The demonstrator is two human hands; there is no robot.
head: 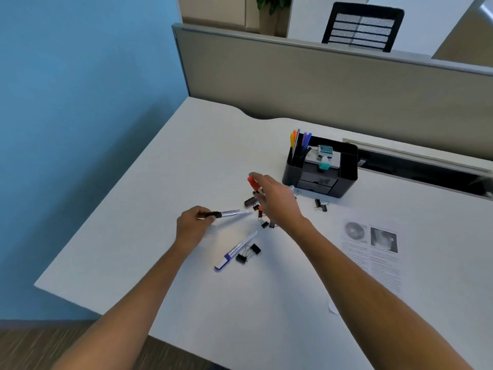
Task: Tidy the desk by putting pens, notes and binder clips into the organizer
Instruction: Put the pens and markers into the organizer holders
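While left hand (pixel 192 226) grips slim marker (pixel 231 213) | right hand (pixel 276 196) pinches red marker (pixel 254 184) | desk (pixel 186 161) smooth white

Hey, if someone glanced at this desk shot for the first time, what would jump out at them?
First the two hands at centre: the left hand holds a black-capped marker, and the right hand has a red marker above scattered binder clips. Behind them stands the black organizer with bright pens upright in its left compartment. A printed sheet lies to the right.
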